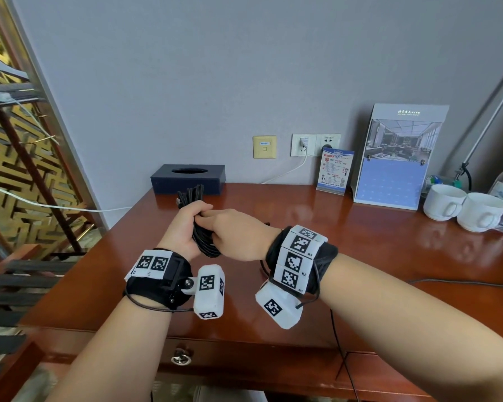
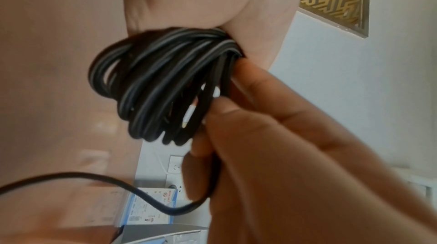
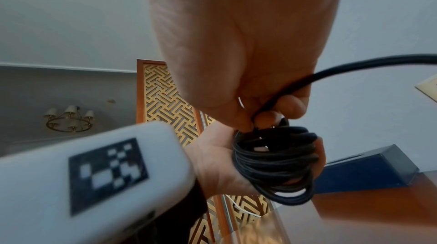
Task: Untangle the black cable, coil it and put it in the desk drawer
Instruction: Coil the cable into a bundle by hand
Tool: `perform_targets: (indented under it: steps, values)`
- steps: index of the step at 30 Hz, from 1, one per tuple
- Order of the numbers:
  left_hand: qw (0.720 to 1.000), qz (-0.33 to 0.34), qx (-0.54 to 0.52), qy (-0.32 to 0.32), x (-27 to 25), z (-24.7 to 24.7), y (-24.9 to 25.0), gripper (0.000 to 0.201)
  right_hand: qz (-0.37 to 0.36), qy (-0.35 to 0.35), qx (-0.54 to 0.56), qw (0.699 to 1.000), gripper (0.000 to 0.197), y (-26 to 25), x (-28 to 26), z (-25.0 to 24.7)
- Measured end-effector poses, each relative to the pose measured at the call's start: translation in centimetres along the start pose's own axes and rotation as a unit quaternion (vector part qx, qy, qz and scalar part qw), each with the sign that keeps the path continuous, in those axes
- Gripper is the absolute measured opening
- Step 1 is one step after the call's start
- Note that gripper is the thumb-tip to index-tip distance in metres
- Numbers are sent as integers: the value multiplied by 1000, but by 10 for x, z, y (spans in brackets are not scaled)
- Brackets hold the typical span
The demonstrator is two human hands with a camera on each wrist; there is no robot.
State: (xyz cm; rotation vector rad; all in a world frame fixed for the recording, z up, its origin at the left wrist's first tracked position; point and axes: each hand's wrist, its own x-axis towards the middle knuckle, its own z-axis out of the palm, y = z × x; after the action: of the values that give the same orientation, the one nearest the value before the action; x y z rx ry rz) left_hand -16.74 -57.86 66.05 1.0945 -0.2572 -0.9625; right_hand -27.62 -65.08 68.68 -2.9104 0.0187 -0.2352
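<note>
Black cable (image 1: 201,227) coil gripped by left hand (image 1: 183,227); strand pinched by right hand (image 1: 235,234) — loops could be spilled if grip slackens.

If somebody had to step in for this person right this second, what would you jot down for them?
Left hand: grips the coiled black cable, held above the desk.
Right hand: fingers pinch a strand at the top of the coil; one loose stretch of cable trails away from this hand.
Done: most of the cable is wound into loops.
Left: wind in the loose stretch, then open the desk drawer, which is shut, and lay the coil inside.
Nearby: a dark tissue box behind the hands, two white cups at the right.
</note>
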Motion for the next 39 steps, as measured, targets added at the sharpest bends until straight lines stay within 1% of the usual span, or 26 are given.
perform_targets:
  steps: [2, 3, 6, 8, 9, 11, 13, 15, 17, 21, 24, 26, 29, 32, 35, 37, 39]
  values:
    - [1000, -13, 14, -9, -3, 2, 2, 17, -3, 7, -20, 1000, 30, 1, -2, 0]
    - [1000, -16, 21, -10, -2, 2, 2, 15, -5, 11, -28, 1000, 29, 2, -3, 1]
    - [1000, -17, 24, 2, -3, 3, 2, 22, -20, 26, -37, 999, 22, 3, -7, 3]
    - [1000, -12, 4, 9, -2, 4, -1, 23, -26, 24, -37, 999, 21, 4, -5, 4]
    - [1000, -8, -3, 18, 1, 3, -3, 21, -27, 17, -28, 999, 22, 5, -4, 3]
    - [998, 9, -10, 57, 8, -1, -6, 18, -34, 16, 10, 999, 28, 6, -3, 1]
    - [995, 29, -21, 92, 13, -9, -6, 16, -31, 36, 56, 997, 38, 9, -5, -2]
    - [992, 36, -57, 108, 17, -16, -6, 19, -7, 54, 94, 994, 42, 14, -12, -8]
    - [986, 53, -99, 121, 17, -19, -4, 13, 19, 41, 130, 990, 36, 19, -20, -15]
    - [969, 95, -161, 164, 20, -23, 3, 12, 50, -6, 182, 982, 25, 30, -34, -25]
    - [961, 104, -195, 167, 21, -33, 10, 14, 63, -43, 206, 976, 22, 35, -46, -38]
    - [958, 109, -213, 160, 22, -38, 14, 19, 73, -65, 209, 973, 21, 41, -52, -44]
    - [965, 112, -205, 121, 21, -37, 15, 10, 75, -62, 184, 978, 16, 49, -53, -49]
    - [971, 117, -206, 40, 13, -27, 16, 14, 63, -26, 131, 989, 9, 55, -47, -52]
    - [973, 103, -206, -27, 10, -20, 13, 24, 52, 41, 66, 996, 8, 59, -39, -56]
    - [978, 87, -174, -72, 7, -15, 11, 30, 46, 66, 26, 996, 8, 59, -35, -58]
    - [983, 78, -121, -115, 5, -12, 8, 35, 39, 78, -17, 996, 7, 56, -32, -57]
